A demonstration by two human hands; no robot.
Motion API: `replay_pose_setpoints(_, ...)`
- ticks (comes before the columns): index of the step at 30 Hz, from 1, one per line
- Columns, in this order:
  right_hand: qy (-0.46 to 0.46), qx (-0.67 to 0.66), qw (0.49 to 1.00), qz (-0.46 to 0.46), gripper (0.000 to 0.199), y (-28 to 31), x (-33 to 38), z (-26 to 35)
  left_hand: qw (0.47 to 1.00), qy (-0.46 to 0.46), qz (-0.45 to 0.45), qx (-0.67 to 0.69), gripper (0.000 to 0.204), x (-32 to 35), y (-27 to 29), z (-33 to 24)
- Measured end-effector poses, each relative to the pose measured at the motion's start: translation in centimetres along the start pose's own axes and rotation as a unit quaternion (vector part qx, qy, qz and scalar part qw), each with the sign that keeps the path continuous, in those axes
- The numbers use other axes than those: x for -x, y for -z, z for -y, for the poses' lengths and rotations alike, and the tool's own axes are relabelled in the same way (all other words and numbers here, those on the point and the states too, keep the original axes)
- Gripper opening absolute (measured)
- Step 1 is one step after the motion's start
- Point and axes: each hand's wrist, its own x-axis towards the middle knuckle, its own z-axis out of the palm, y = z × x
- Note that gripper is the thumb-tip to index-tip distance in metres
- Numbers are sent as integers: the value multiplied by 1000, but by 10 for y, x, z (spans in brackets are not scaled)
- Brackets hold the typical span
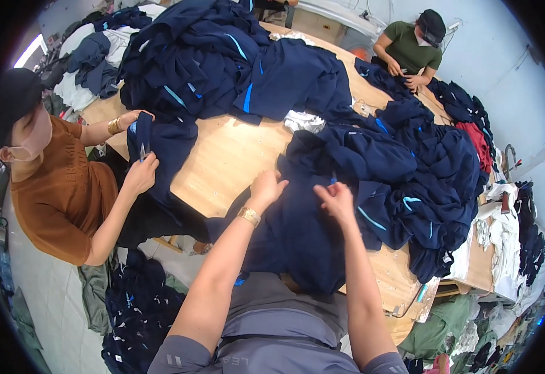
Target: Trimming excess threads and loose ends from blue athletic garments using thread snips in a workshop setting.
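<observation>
A dark navy garment (303,230) lies spread before me, its near part draping over the table edge against my lap. Over its left side is my left hand (267,189), thumb held apart from the fingers, with nothing visible in it; a gold watch (249,216) is on that wrist. My right hand (336,201) hovers above the garment's right side with its fingers curled. A small blue bit (333,181) shows at those fingers, too small to name. Light blue trim (371,218) shows on the navy cloth to the right.
Large navy garment heaps (191,56) cover the wooden table (222,153) at the back and right. At left, a person in brown (67,187) holds small scissors (142,152) and a navy garment. Another person in green (409,50) works at the far right. Dark clothes (138,311) lie on the floor.
</observation>
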Motion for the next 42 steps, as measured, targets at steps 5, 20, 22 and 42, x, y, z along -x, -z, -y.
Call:
replay_pose_setpoints(5,93,-40,993,56,27,-5,-7,-11,934,48,-113,334,32,14,59,-25)
replay_pose_setpoints(20,188,57,978,76,34,-16,25,24,972,56,-198,116,17,91,92,44)
replay_pose_setpoints(22,176,32,979,102,36,-28,30,37,984,-59,-166,-32,27,73,84,47)
replay_pose_setpoints(42,185,-52,981,-14,33,-58,71,33,979,-78,-165,87,13,178,80,-1)
